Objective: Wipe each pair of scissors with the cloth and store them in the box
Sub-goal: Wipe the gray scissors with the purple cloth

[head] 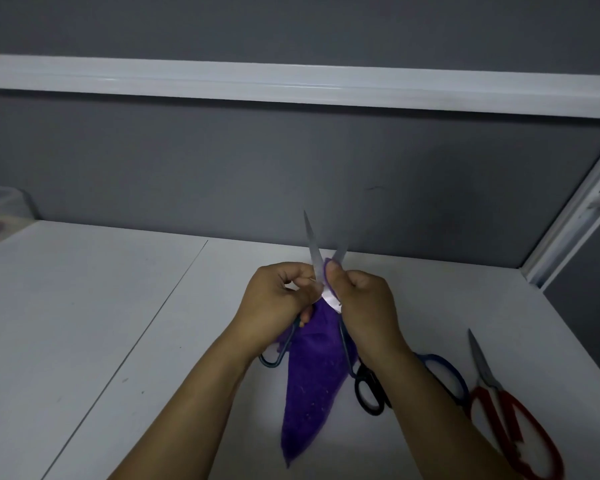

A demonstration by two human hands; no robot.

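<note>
Hiding the pivot of the raised scissors (310,244), both fists leave only two pale, spread blades seen above the fingertips and dark loops below. One shank is gripped by the curled fingers of the left hand (274,301). The purple cloth (309,386) is pinched onto the other blade by the right hand (364,306) and hangs beneath the knuckles; its white tag (331,303) is unreadable. The translucent box (0,204), far left of the fingers, is cut off.
</note>
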